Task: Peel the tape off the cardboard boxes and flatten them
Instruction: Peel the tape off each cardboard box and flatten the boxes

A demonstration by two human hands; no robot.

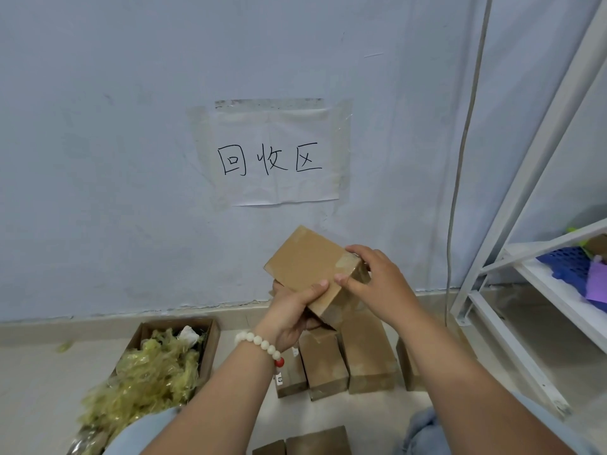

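left hand [295,310] holds 1 taped cardboard box [305,261] from below, thumb on top | right hand [377,280] pinches its taped end | box up in air, above more boxes [364,359] on floor [39,389] | carton of peeled tape [213,346] at left

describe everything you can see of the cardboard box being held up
The held box is a small, closed, plain brown cardboard carton, tilted with its broad face toward the camera. Glossy clear tape covers its right end. The left hand grips it from below, thumb on the face; the right hand pinches the taped end.
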